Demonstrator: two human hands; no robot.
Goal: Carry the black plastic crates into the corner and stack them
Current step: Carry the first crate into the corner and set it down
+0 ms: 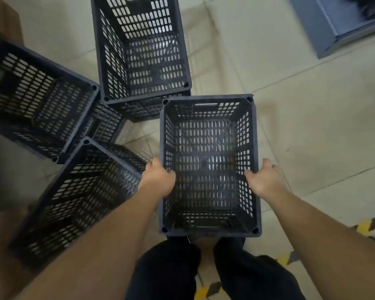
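Several black slotted plastic crates stand on the tiled floor. The nearest crate sits right in front of my legs, open side up. My left hand grips its left rim and my right hand grips its right rim, fingers curled over the edges. A tall crate, seemingly stacked on another, stands just behind it. Another crate lies at the far left, and a further crate stands close to my left arm.
A grey metal cabinet or box sits at the top right. Yellow-and-black floor tape runs along the lower right. Brown cardboard shows at the top left. Open beige tile floor lies to the right of the crates.
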